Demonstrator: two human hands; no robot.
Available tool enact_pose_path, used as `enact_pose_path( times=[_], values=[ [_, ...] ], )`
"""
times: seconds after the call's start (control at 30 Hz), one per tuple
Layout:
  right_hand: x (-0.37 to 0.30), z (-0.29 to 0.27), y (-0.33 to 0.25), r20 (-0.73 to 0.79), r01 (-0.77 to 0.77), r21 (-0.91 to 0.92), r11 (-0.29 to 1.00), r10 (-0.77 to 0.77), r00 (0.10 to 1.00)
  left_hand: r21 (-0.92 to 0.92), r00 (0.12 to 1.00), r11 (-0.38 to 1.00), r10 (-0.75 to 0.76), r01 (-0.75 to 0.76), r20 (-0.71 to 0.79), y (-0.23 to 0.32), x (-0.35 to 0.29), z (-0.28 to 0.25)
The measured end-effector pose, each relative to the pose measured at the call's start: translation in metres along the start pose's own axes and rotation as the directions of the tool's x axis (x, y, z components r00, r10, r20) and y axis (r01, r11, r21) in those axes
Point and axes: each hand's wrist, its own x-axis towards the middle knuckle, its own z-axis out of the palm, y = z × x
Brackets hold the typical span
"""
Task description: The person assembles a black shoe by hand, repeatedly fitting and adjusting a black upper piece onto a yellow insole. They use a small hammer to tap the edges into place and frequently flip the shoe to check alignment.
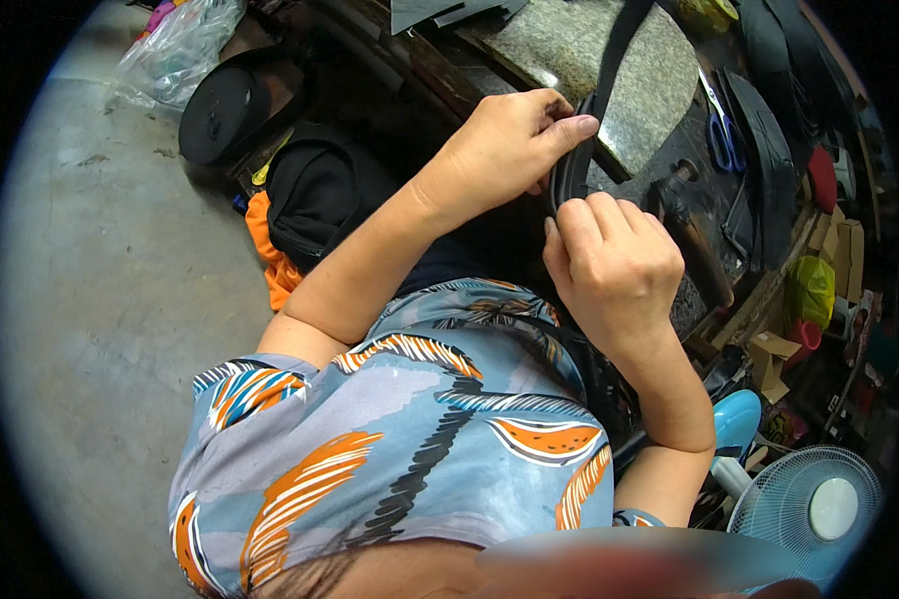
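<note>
A long black strap (617, 52) runs down across a speckled stone slab (539, 42) to a dark, layered black piece (571, 178) between my hands. My left hand (509, 150) is closed on this piece, thumb on top and fingers curled beneath. Just below and to the right, my right hand (617, 258) is closed at its lower end. The right fingertips are hidden under the knuckles, and the piece's lower end is partly covered. A hammer (704, 240) with a wooden handle lies right of my right hand.
Blue-handled scissors (725, 142) lie beyond the slab, beside flat black pieces (764, 170). A black roll (220, 115) and a black cloth bundle (315, 195) sit left of the bench. A white fan (809, 509) stands at the lower right, near cardboard boxes (771, 361).
</note>
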Motion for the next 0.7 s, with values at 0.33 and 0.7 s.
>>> enact_pose_path(
  times=[0.33,0.7],
  values=[
    [-0.005,-0.001,-0.004,0.015,-0.038,-0.02,0.999,0.039,0.999,-0.197,0.999,0.98,-0.028,0.035,0.039,0.001,0.002,0.002],
    [-0.009,0.007,-0.013,0.026,-0.033,0.022,0.999,0.032,0.999,0.19,0.943,0.946,0.294,-0.264,-0.156,0.001,-0.003,0.013]
  ],
)
